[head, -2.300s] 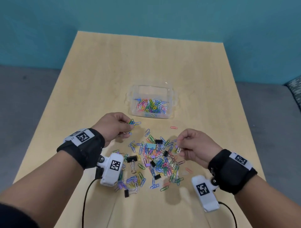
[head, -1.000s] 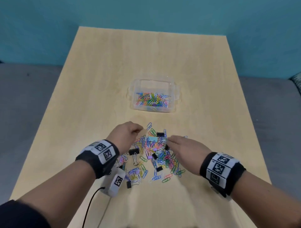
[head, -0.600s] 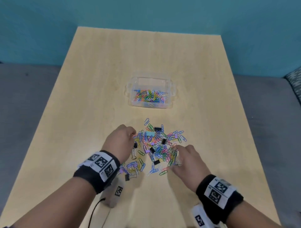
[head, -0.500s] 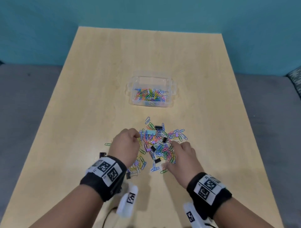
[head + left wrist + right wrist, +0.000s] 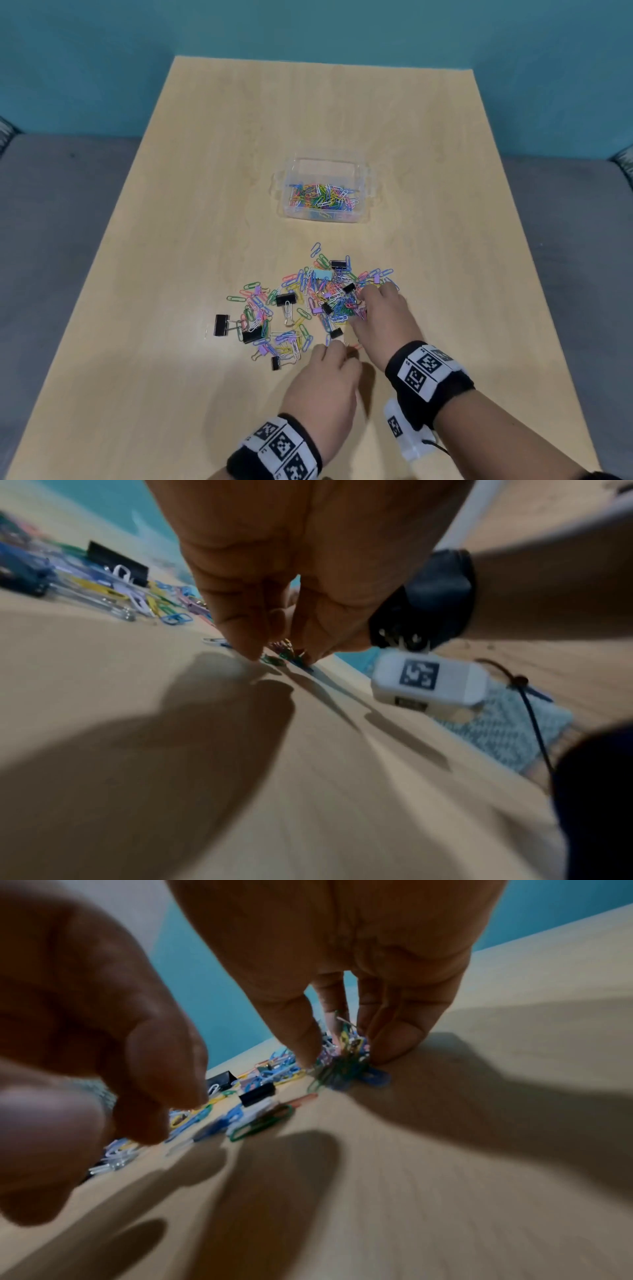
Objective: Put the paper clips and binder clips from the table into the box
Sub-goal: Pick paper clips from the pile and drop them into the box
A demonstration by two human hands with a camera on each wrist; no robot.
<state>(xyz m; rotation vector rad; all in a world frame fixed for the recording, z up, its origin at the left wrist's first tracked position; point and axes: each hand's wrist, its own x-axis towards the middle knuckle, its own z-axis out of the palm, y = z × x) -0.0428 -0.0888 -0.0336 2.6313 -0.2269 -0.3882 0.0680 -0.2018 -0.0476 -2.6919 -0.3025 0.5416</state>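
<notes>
A clear plastic box (image 5: 324, 163) holding coloured paper clips stands mid-table. Nearer me lies a loose pile of coloured paper clips (image 5: 310, 298) with black binder clips (image 5: 222, 324) mixed in. My left hand (image 5: 330, 346) is at the pile's near edge, thumb and fingers pinching a few small paper clips (image 5: 283, 653) against the table. My right hand (image 5: 364, 302) is on the pile's right side, its fingers closed round a bunch of paper clips (image 5: 346, 1053) on the wood. Another binder clip (image 5: 257, 1093) lies just left of that bunch.
The light wooden table (image 5: 239, 154) stretches bare to the left and beyond the box. Grey floor (image 5: 61, 222) borders both long edges, with a teal wall behind. A white wrist unit (image 5: 428, 680) with a cable hangs under the right forearm.
Both hands came down from above the pile onto it. My left hand has moved from the pile's left side to its near edge, close beside the right hand, uncovering clips on the left.
</notes>
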